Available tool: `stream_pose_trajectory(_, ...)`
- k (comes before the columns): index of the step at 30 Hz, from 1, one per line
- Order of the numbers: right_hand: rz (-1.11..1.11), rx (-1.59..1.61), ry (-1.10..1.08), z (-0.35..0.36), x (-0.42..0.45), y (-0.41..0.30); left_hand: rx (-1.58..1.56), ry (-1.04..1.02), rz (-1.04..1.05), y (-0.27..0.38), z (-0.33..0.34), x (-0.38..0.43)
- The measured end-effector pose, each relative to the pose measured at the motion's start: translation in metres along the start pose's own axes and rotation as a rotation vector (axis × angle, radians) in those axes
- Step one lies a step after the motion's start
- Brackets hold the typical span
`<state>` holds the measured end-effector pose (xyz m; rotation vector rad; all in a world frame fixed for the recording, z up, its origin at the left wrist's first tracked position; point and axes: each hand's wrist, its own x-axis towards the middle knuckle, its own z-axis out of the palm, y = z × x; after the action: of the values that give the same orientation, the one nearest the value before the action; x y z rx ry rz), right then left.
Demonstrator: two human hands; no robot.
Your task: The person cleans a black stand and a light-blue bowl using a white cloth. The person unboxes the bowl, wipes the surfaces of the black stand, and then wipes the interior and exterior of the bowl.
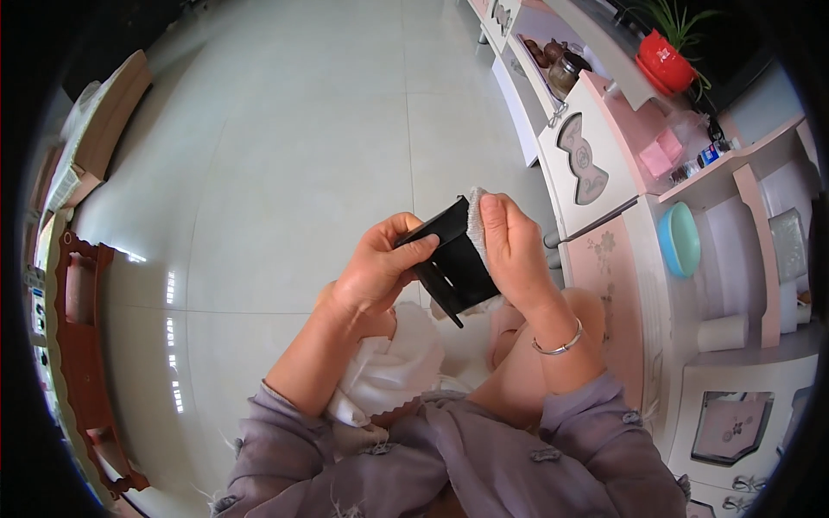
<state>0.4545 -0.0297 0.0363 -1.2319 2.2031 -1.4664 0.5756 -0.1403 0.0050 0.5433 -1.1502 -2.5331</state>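
Observation:
My left hand (pixel 383 262) grips one side of a black, angular object (pixel 463 259) with flat panels and a slot, its thumb on top. At the opposite edge, my right hand (pixel 518 249) holds a light grey cloth (pixel 476 223) pressed against the black object. The fingers of the right hand are partly hidden behind the cloth and the object. A bracelet sits on the right wrist. White fabric (pixel 388 369) lies below the hands, by my lap.
A white and pink cabinet (pixel 583 223) runs along the right, bearing a turquoise bowl (pixel 683 241), a red plant pot (pixel 667 61) and a glass jar (pixel 565 74). A reddish-brown wooden piece of furniture (pixel 87 372) stands at left. Pale floor tiles (pixel 291 149) lie between.

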Motion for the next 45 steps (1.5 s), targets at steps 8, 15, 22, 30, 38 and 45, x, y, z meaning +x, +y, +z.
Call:
stream_pose_trajectory(8,0.322,0.507,-0.031,-0.01,0.008,-0.003,-0.001,-0.096,0.024,0.001,-0.007,-0.002)
stream_pose_trajectory(15,-0.219,-0.022,-0.179,-0.017,0.001,0.0,-0.1,0.058,0.065,0.005,0.001,-0.001)
stream_pose_trajectory(22,-0.217,-0.071,0.024,-0.013,0.007,0.006,0.161,-0.142,-0.029,0.006,-0.004,-0.001)
stream_pose_trajectory(30,-0.172,0.07,0.256,-0.029,0.012,0.0,0.103,-0.18,-0.006,-0.002,0.003,-0.004)
stream_pose_trajectory(38,-0.623,-0.455,-0.071,-0.021,0.0,-0.005,0.02,-0.199,0.005,-0.002,0.007,-0.002)
stream_pose_trajectory(45,-0.592,-0.435,-0.071,-0.015,0.001,0.018,0.22,-0.111,-0.039,-0.005,0.008,-0.003)
